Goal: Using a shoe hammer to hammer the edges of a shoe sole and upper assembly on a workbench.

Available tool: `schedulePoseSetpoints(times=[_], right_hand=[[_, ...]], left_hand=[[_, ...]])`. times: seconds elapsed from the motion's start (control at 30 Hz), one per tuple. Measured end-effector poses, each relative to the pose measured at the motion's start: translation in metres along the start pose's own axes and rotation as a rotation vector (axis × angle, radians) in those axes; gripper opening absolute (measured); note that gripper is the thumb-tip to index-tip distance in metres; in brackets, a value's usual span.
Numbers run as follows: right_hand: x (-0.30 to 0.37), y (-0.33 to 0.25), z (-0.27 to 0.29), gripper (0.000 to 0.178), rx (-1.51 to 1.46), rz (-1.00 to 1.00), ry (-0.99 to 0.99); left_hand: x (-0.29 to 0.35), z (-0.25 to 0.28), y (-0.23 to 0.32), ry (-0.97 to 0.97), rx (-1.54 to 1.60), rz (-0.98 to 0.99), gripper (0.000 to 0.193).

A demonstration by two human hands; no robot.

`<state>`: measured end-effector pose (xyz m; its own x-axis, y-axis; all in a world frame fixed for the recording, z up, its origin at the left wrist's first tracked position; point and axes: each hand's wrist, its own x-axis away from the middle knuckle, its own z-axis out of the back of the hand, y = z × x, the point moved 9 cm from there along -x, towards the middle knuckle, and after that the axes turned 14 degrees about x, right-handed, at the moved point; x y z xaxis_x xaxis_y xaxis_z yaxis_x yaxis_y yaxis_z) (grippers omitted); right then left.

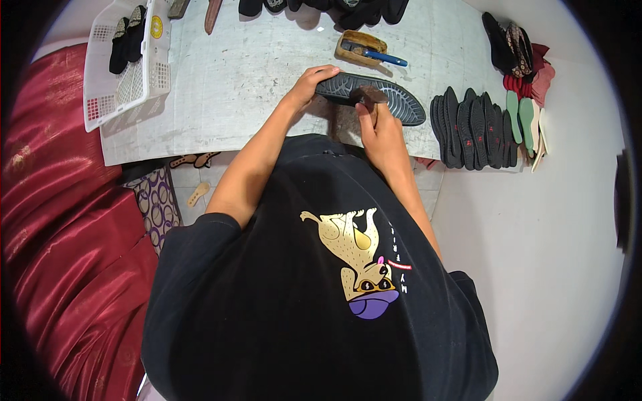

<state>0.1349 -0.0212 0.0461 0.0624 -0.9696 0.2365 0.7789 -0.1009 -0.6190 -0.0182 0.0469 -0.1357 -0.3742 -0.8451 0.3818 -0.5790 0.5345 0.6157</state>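
Observation:
A dark shoe [406, 105] lies sole up across the near part of the table, its ridged tread facing me. My left hand [309, 87] is closed around its left end, with the thumb side along the upper edge. Over the middle of the sole, my right hand [382, 134] grips what looks like a hammer [374, 94] with a brown, rusty head. Most of its handle is hidden by the fingers. I cannot tell whether the head touches the sole.
Beyond the shoe sits a tan tray [346, 53] with a blue-handled tool [386, 57]. A white basket [162, 70] holding black shoes [127, 41] stands left. At right are stacked black soles [471, 127] and green insoles [526, 120]. Black shoes [371, 15] line the far edge.

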Motion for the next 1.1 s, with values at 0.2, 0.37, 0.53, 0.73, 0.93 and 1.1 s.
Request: schedulePoseSetpoints(times=[0.2,0.37,0.53,0.73,0.93,1.1], right_hand=[[0.003,0.005,0.016,0.028,0.075,0.018,0.037],[0.012,-0.012,0.039,0.026,0.052,0.054,0.109],[0.005,0.009,0.000,0.028,0.055,0.066,0.057],[0.002,0.005,-0.001,0.028,0.063,0.042,0.023],[-0.010,0.003,0.002,0.031,0.164,0.059,0.017],[-0.006,0.004,0.002,0.031,0.062,0.003,-0.006]], left_hand=[[-0.018,-0.024,0.003,-0.113,-0.093,-0.068,0.035],[-0.021,-0.035,-0.001,-0.140,-0.164,-0.075,0.035],[-0.020,-0.036,-0.002,-0.196,-0.306,-0.088,0.039],[-0.010,-0.036,0.010,-0.047,-0.535,-0.247,0.042],[0.014,-0.049,0.022,-0.202,-0.416,-0.216,0.045],[0.038,-0.054,0.033,-0.193,-0.366,-0.281,0.073]])
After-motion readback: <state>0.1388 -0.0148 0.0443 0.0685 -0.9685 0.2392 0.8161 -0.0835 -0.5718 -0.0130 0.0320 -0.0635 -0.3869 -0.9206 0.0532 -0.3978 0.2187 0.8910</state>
